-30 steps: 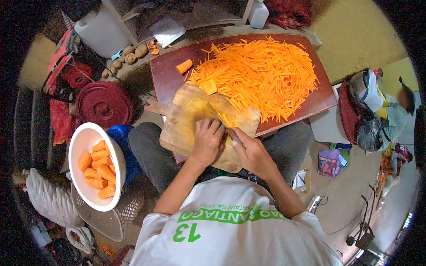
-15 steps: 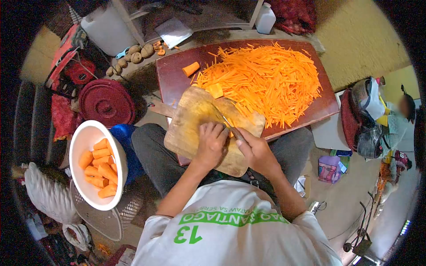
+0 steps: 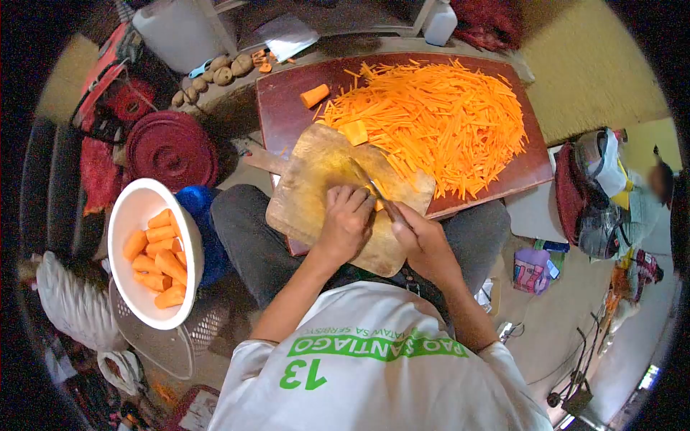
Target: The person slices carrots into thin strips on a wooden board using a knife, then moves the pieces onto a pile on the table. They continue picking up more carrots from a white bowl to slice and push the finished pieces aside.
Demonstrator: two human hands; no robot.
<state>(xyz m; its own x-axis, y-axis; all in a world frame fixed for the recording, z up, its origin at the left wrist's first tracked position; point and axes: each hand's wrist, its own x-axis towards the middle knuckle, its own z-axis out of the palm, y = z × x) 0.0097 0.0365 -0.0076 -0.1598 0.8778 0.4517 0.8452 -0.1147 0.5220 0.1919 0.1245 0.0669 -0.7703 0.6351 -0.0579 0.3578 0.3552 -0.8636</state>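
Observation:
My right hand is wrapped round the handle of a knife, its blade angled up and left over the wooden cutting board. Beside the blade lie small orange carrot pieces. My left hand presses on the board with curled fingers, against the carrot; most of what lies under them is hidden. At the board's upper edge sits a flat-cut carrot slab. A large heap of carrot strips spreads just beyond, and a carrot chunk lies to its left.
The board rests on my lap and the edge of a dark red table. To the left stands a white basin with several peeled carrots. Behind it are a maroon lid and several brown round vegetables.
The knife has shifted slightly away from the left fingers, showing more orange carrot beside the blade. My left hand stays on the board. The whole view has shifted a little.

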